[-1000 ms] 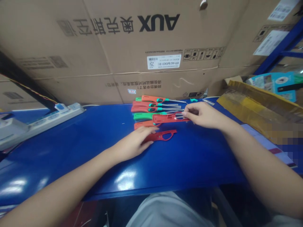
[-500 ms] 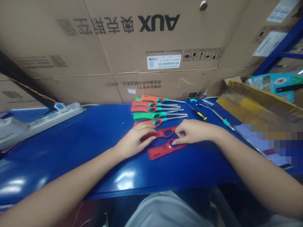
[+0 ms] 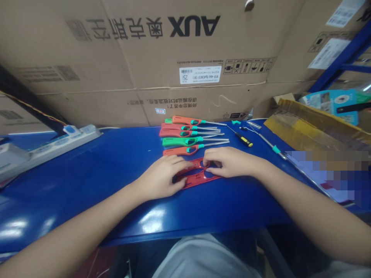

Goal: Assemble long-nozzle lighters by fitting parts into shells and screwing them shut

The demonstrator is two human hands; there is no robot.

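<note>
Two red lighter casing halves lie side by side on the blue table, the upper half (image 3: pixel 198 163) and the lower half (image 3: pixel 195 180), nearly touching at their trigger holes. My left hand (image 3: pixel 164 175) curls around their left ends, fingers over the upper half and thumb on the lower. At the trigger-hole end, my right hand (image 3: pixel 226 162) has its bent fingers and thumb on the halves. Its fingers partly cover both pieces. Just beyond my hands is a row of finished-looking gas lighters, with an orange lighter (image 3: pixel 179 150) nearest and a green lighter (image 3: pixel 181 141) behind it.
A black and yellow screwdriver (image 3: pixel 244 139) lies right of the lighters. Farther right are a metal lighter tube with a teal trigger (image 3: pixel 276 149) and a taped cardboard box (image 3: pixel 313 127). A white power strip (image 3: pixel 65 144) runs along the left. A large carton (image 3: pixel 145 69) stands behind.
The lower casing half has moved up against the upper one. My left thumb now rests on the lower half, and my right hand has shifted left over the trigger holes.
</note>
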